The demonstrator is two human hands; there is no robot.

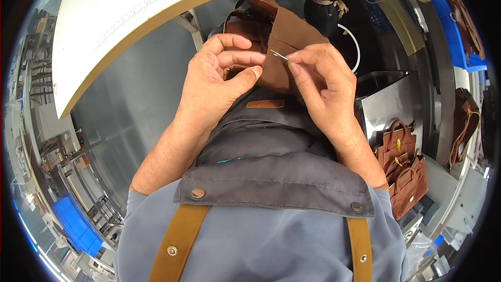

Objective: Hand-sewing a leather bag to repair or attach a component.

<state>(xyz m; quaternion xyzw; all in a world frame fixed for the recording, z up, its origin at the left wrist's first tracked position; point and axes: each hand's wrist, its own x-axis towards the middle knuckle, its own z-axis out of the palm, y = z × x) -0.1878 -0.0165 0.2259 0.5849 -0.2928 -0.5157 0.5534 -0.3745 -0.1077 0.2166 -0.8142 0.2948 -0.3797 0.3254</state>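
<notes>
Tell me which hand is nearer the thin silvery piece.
Right: the right hand pinches the thin silvery piece at its fingertips. The left hand is to the piece's left, apart from it, beside the brown bag.

I look through the left head camera, facing steeply down past the wearer's shirt [261, 245] and apron [271, 184]. The left hand [211, 73] and right hand [329, 81] show close by, above centre; the white table [130, 18] bows across the top, its edge bent by the fisheye toward a dark rim.
</notes>
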